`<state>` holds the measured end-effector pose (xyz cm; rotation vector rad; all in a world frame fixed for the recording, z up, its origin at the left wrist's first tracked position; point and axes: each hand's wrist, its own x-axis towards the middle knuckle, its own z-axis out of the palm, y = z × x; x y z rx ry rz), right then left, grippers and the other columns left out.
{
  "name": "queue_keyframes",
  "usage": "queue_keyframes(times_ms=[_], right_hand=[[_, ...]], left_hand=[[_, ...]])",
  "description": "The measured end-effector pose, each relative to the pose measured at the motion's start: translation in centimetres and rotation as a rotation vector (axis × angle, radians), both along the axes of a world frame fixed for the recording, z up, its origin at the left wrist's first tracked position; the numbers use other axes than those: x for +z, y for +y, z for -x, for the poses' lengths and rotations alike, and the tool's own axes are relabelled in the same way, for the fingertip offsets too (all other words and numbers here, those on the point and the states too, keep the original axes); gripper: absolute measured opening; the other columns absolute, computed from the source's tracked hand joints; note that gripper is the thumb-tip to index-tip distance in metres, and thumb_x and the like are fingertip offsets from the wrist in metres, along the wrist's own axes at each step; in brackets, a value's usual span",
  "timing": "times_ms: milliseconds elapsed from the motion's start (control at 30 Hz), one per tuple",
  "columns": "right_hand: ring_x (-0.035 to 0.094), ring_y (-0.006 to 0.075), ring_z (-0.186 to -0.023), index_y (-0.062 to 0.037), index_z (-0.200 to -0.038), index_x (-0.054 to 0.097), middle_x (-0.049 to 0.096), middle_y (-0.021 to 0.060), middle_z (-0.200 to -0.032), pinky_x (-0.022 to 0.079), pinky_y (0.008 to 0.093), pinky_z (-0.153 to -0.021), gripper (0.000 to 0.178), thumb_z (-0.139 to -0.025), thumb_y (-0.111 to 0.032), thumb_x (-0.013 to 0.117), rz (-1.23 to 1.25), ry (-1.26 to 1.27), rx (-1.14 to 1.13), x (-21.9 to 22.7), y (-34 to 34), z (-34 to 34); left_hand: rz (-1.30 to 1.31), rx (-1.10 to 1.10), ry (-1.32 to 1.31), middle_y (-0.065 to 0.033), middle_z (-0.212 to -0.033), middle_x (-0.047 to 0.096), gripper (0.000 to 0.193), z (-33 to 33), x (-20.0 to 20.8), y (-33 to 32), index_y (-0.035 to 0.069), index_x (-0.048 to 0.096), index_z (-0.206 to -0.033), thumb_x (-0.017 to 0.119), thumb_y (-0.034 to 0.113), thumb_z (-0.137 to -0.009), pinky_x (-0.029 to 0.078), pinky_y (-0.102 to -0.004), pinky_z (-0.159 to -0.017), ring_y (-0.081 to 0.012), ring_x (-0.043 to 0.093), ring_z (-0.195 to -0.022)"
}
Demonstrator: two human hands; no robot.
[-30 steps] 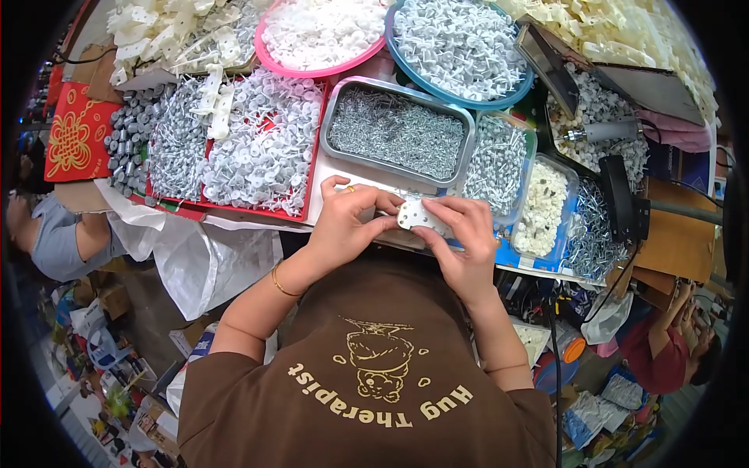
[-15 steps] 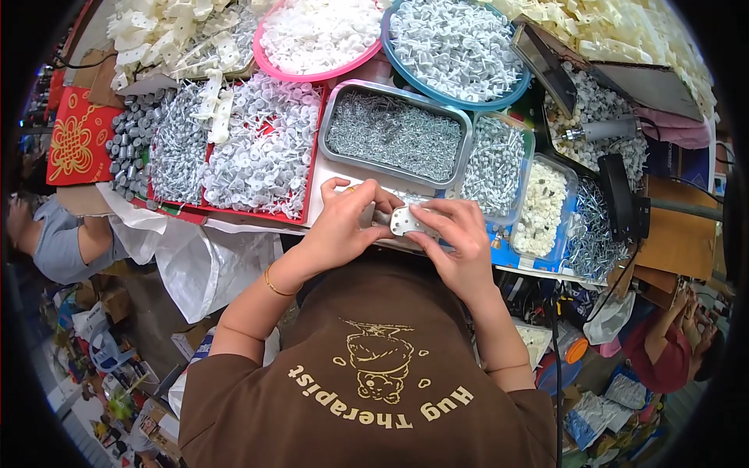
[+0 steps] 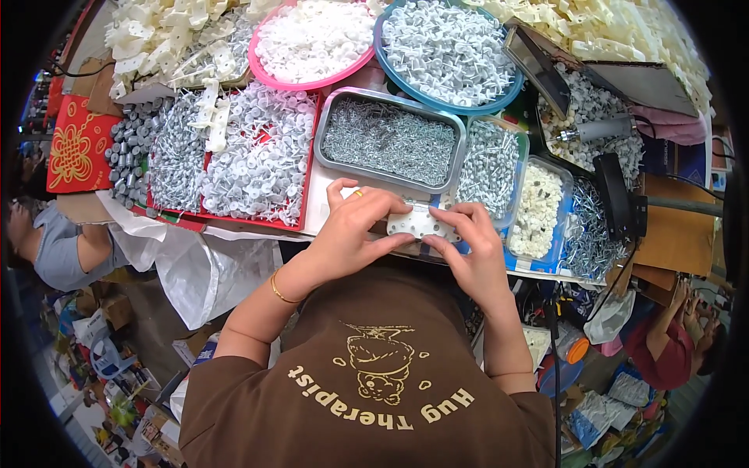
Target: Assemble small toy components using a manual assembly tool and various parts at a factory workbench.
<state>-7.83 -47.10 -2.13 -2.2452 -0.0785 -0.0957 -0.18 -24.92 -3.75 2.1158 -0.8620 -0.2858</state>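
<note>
My left hand (image 3: 355, 228) and my right hand (image 3: 474, 251) both grip a small flat white plastic part (image 3: 419, 223) with holes in it, held level just above the table's front edge. The fingers of each hand pinch one end of it. A ring shows on my left hand and a gold bangle on that wrist. Right behind the part lies a metal tray (image 3: 390, 140) full of small grey screws.
A red tray (image 3: 234, 156) holds white plastic discs; pink (image 3: 312, 43) and blue (image 3: 449, 54) basins hold white parts. Clear tubs (image 3: 538, 207) of screws and white bits stand at the right. Other people sit at the far left (image 3: 58, 249) and lower right (image 3: 671, 351).
The white part has turned from upright to flat and moved slightly left and lower; both hands closed in around its ends.
</note>
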Motion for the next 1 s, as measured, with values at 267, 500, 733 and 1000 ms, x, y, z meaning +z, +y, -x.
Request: queue_keyframes(times_ms=[267,500,733,1000], right_hand=[[0.063,0.0219,-0.087,-0.0048,-0.121,0.071,0.061,0.0114,-0.105,0.051,0.0316,-0.069,0.039,-0.083,-0.006,0.079,-0.085,0.004,-0.020,-0.8,0.1,0.2],[0.063,0.0209,-0.087,-0.0044,-0.120,0.071,0.061,0.0111,-0.104,0.051,0.0308,-0.069,0.038,-0.083,-0.006,0.079,-0.094,0.055,0.005,-0.2,-0.1,0.0],[0.062,0.0168,-0.083,-0.0038,-0.120,0.071,0.062,0.0099,-0.104,0.050,0.0293,-0.067,0.039,-0.083,-0.008,0.081,-0.141,0.077,0.001,-0.5,-0.4,0.0],[0.063,0.0235,-0.090,-0.0027,-0.120,0.070,0.061,0.0114,-0.103,0.052,0.0314,-0.073,0.038,-0.084,-0.009,0.080,-0.027,-0.003,0.039,-0.2,-0.1,0.0]], left_hand=[[0.015,-0.004,0.056,0.0017,-0.103,0.066,0.038,-0.2,0.6,-0.3,0.012,0.063,-0.112,0.082,0.024,-0.081,0.024,-0.0449,-0.107,-0.0175,0.062,-0.101],[0.038,-0.097,0.094,-0.0004,-0.114,0.063,0.045,-1.1,0.0,-0.5,0.010,0.057,-0.119,0.080,0.022,-0.082,0.023,-0.0431,-0.101,-0.0208,0.053,-0.108],[0.098,-0.049,0.111,0.0008,-0.109,0.063,0.047,-0.9,-0.7,-0.5,0.011,0.058,-0.118,0.082,0.024,-0.080,0.023,-0.0421,-0.098,-0.0205,0.052,-0.103],[0.096,0.046,0.067,-0.0001,-0.108,0.066,0.044,0.4,-0.7,-0.6,0.010,0.062,-0.116,0.083,0.022,-0.079,0.027,-0.0427,-0.098,-0.0220,0.055,-0.105]])
